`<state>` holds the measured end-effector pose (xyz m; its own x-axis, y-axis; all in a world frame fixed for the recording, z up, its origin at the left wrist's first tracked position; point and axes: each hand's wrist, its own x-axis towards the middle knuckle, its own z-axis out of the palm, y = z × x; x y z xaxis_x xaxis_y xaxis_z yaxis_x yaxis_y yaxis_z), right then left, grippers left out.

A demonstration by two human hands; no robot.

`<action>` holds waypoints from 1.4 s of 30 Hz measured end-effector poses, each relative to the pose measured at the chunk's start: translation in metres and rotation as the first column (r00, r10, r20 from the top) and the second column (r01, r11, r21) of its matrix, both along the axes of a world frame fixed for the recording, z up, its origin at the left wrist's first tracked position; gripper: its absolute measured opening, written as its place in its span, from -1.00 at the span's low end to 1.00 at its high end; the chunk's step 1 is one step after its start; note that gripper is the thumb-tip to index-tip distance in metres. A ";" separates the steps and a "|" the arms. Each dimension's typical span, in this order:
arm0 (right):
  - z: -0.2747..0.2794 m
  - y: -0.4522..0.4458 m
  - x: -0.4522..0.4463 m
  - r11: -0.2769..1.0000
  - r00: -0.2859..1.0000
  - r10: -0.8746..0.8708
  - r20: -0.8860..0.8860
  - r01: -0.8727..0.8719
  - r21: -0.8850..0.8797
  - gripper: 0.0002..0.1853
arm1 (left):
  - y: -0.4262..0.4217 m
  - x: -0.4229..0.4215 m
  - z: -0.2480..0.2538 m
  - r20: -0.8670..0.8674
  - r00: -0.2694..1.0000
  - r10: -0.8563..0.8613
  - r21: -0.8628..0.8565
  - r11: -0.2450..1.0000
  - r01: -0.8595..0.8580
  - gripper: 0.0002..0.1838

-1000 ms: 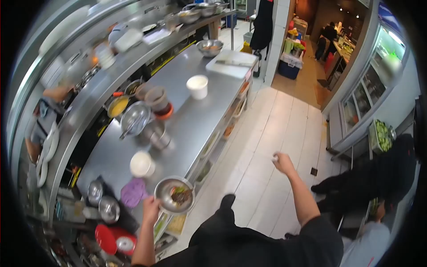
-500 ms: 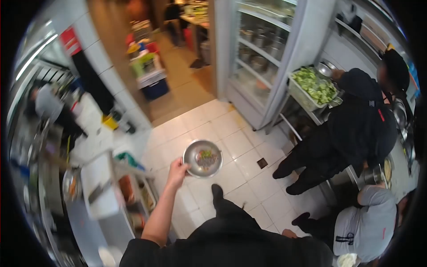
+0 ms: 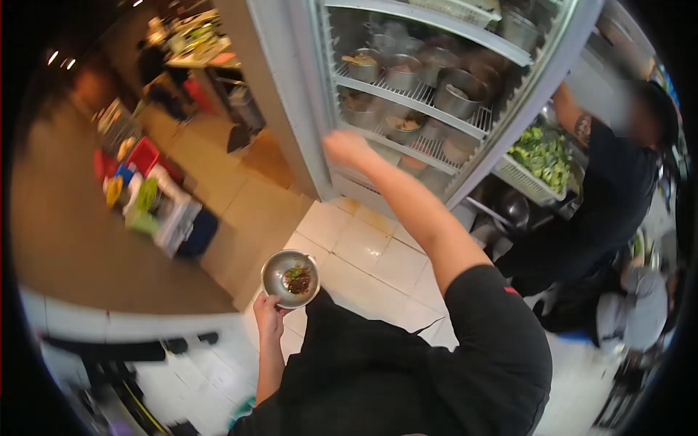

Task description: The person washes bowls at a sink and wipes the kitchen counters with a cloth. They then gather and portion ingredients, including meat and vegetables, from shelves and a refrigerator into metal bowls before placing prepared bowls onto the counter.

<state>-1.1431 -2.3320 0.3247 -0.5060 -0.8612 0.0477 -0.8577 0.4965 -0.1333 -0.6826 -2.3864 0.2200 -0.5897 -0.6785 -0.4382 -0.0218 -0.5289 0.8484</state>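
Note:
My left hand [image 3: 269, 311] grips the rim of a shallow stainless steel bowl [image 3: 271, 267] held out at waist height. Chopped green and dark reddish bits [image 3: 297, 279] lie in the bowl's bottom. My right arm stretches forward to the tall glass-fronted refrigerator [image 3: 465, 195]. At the left edge of its door, my right hand [image 3: 346, 150] is closed, slightly blurred, with the fingertips hidden. Behind the glass, metal pots [image 3: 459, 91] with food stand on wire shelves [image 3: 429, 107].
A co-worker in black [image 3: 618, 167] stands right of the refrigerator beside a white basket of leafy greens [image 3: 542, 161]. Another person in grey [image 3: 631, 309] is farther back on the right. To the left, a doorway leads to a brown floor [image 3: 247, 211] with a dark blue bin [image 3: 196, 229].
I have moved closer to the refrigerator and turned. My right arm has come up and reached its door. The bowl stays in my left hand.

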 end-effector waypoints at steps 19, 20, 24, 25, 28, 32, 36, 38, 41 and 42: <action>-0.093 -0.360 -0.179 -0.498 0.722 -0.338 -0.603 0.407 0.766 -0.63 | -0.522 -0.320 0.033 -0.005 0.896 -0.444 -0.269 0.864 0.426 -0.97; -0.082 -0.361 -0.152 -0.435 0.773 -0.413 -0.483 0.298 0.850 -0.61 | -0.522 -0.321 0.016 -0.031 0.889 -0.456 -0.221 0.871 0.439 -0.97; -0.093 -0.328 -0.102 0.245 0.324 -0.943 0.073 0.528 0.813 -0.57 | -0.479 -0.337 0.010 0.012 0.872 -0.489 -0.047 0.871 0.489 -0.85; -0.086 -0.307 -0.080 0.416 0.168 -0.883 0.438 0.714 0.563 -0.56 | -0.472 -0.336 0.008 0.024 0.863 -0.505 -0.029 0.863 0.505 -0.85; -0.225 -0.201 -0.074 0.367 0.325 -0.929 0.175 0.754 0.545 -0.57 | -0.459 -0.331 -0.020 0.014 0.836 -0.548 0.005 0.836 0.548 -0.87; -0.203 -0.013 -0.076 -0.215 -0.247 -0.915 0.320 0.968 0.132 -0.72 | -0.452 -0.303 -0.066 0.129 0.787 -0.603 0.079 0.797 0.598 -0.93; -0.176 0.129 -0.181 0.053 0.096 -0.995 0.030 0.753 -0.656 -0.73 | -0.436 -0.296 -0.102 0.116 0.759 -0.640 0.137 0.768 0.626 -0.93; -0.180 0.193 -0.252 0.445 0.263 -0.858 -0.441 0.808 -0.385 -0.79 | -0.418 -0.318 -0.118 0.173 0.725 -0.667 0.139 0.745 0.652 -0.93; -0.186 0.224 -0.301 0.364 0.330 -0.871 -0.365 0.931 -0.027 -0.80 | -0.372 -0.364 -0.136 0.265 0.573 -0.776 0.094 0.612 0.785 -0.88; -0.189 0.226 -0.310 0.339 0.338 -0.887 -0.316 0.939 0.053 -0.80 | -0.349 -0.389 -0.141 0.291 0.545 -0.787 0.087 0.589 0.804 -0.87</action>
